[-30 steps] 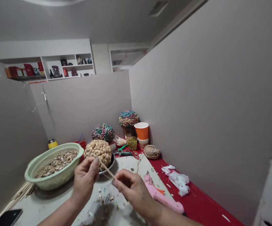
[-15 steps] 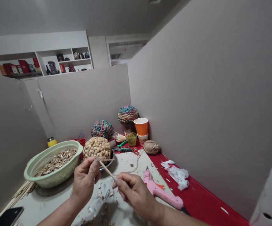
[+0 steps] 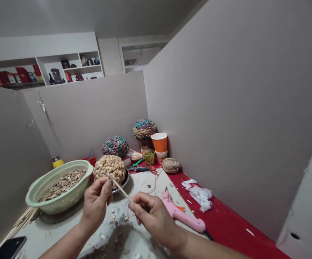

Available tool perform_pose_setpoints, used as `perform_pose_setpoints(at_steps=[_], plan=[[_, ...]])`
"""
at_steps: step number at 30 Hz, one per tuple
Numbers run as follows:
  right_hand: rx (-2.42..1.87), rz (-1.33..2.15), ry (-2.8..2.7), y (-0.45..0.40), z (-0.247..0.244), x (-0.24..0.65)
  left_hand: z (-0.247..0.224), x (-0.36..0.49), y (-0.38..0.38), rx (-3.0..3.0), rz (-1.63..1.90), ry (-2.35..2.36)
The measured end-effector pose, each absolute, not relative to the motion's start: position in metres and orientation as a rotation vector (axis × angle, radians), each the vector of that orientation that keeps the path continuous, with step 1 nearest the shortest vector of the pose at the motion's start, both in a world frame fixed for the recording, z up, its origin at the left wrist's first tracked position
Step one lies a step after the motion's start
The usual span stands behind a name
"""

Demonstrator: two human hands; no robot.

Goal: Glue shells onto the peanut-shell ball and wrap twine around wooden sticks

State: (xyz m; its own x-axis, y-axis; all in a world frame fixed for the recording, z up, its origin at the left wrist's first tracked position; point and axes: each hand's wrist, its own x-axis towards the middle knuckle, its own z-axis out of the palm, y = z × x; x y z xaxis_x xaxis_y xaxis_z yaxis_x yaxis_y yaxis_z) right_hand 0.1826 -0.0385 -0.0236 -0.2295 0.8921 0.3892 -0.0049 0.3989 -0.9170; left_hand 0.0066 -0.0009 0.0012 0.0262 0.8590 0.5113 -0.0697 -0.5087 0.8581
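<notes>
A thin pale stick point(image 3: 122, 189) slants between my two hands, above the littered work board point(image 3: 142, 183). Its far tip is pinched between the thumb and finger of my left hand point(image 3: 98, 201). My right hand point(image 3: 152, 216) grips the near end, fingers curled round it. Behind my left hand, a ball covered in tan shells point(image 3: 109, 167) rests in a dark metal dish point(image 3: 127, 177). A pink glue gun point(image 3: 184, 216) lies to the right of my right hand. A length of string point(image 3: 156, 183) runs over the board behind the hands.
A green basin point(image 3: 61, 205) of shell pieces stands left, with sticks point(image 3: 27, 218) and a phone point(image 3: 10, 248) nearby. At the back are colourful balls point(image 3: 115, 146), an orange cup point(image 3: 159, 143), pliers and a twine ball point(image 3: 171, 165). White tissue point(image 3: 200, 196) lies on red cloth point(image 3: 231, 223).
The view has shifted slightly, so the surroundings sit a little further left and higher. Both hands still hold the stick, and the strand that stuck out beside its tip no longer shows there.
</notes>
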Motion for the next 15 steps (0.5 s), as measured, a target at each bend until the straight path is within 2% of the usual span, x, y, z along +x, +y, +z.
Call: perform_pose_setpoints(at_steps=[8,15], plan=[[-0.730,1.087,-1.623,-0.0403,-0.0239,0.1853,0.0044,0.0065,-0.0017,1.582,1.578,0.795],[-0.611,1.326,-1.517,-0.0350,-0.0267,0.1827,0.0039,0.0083,-0.0020,1.453,1.536,0.751]])
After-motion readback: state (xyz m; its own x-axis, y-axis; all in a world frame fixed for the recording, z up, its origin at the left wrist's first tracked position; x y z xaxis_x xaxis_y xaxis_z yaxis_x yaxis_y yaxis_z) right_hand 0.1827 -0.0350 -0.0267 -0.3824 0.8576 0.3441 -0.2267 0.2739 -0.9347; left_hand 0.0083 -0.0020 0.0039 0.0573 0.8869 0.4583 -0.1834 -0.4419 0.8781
